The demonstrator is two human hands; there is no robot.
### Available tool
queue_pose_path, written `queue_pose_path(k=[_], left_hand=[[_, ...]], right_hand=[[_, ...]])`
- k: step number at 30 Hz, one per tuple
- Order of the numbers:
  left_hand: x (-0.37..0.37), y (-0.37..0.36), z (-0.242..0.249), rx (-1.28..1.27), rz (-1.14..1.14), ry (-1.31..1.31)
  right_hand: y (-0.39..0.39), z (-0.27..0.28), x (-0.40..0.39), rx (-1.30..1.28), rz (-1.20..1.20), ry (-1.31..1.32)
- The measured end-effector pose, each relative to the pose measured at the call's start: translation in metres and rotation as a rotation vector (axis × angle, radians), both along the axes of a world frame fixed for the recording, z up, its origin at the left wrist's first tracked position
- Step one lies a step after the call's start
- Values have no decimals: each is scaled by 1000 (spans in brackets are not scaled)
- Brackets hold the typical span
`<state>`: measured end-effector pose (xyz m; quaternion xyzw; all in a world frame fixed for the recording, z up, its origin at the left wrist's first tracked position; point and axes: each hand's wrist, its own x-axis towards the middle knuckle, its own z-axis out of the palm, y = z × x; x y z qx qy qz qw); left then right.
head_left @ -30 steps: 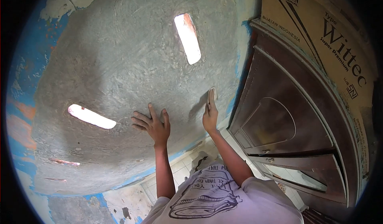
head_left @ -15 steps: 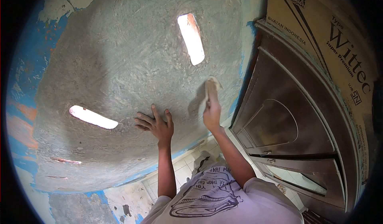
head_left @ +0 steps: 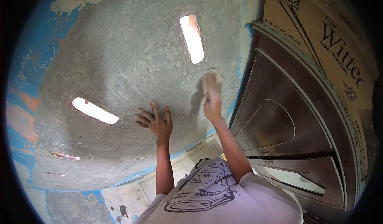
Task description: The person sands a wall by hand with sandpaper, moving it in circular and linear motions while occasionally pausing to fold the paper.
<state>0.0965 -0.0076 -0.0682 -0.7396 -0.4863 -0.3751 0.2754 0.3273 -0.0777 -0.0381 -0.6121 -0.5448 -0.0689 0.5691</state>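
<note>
A grey plastered wall (head_left: pixel 131 48) fills most of the view. My left hand (head_left: pixel 156 124) lies on it with fingers spread and holds nothing. Farther right, my right hand (head_left: pixel 213 100) is closed around a pale, flat pad (head_left: pixel 211 80) at the wall surface. Motion smears the pad and the fingertips, and I cannot tell what it is made of. A bright upright slot (head_left: pixel 192 40) through the wall is just above the pad. Left of my left hand is a slanted bright slot (head_left: pixel 95 111).
Right of the wall stands a dark brown wooden door (head_left: pixel 275 104) with a framed panel. Printed cardboard (head_left: pixel 311 36) covers the area beside it. Peeling blue paint (head_left: pixel 30 68) borders the plaster on the left. Pale floor tiles (head_left: pixel 183 164) show below.
My right hand and the pad have shifted slightly upward, and the pad now shows more of its broad side. My left hand keeps its place on the wall. The camera view has tilted slightly.
</note>
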Motion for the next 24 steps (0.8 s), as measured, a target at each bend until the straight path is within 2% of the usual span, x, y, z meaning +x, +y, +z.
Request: queue_pose_path(k=[2,3,6,7,10,11,14,15,17,21,24], left_hand=[[-4,0,0,-1,-19,4],[-3,0,-1,-2,-30,2],[0,1,-5,-13,-55,-73],[0,1,-5,-28,-56,-69],[-3,-1,-7,-69,-58,-64],[-3,-2,-8,-80,-61,-68],[2,0,-22,-80,-49,-94],[4,0,-23,-76,-43,-101],[5,-2,-26,-96,-35,-96],[1,-4,-36,-133,-79,-117],[1,-10,-45,-192,-81,-125]], right_hand=[[7,-11,5,-30,-136,197],[13,-28,-1,98,117,368],[-16,23,-24,-47,291,-60],[-17,22,-20,-21,285,-73],[2,-9,-4,36,75,387],[2,-13,-6,49,149,278],[-15,24,-34,83,373,-45],[-18,35,-44,-40,370,-68],[-2,1,-39,76,263,-25],[-1,24,-56,138,146,198],[-10,28,-61,-16,287,-92]])
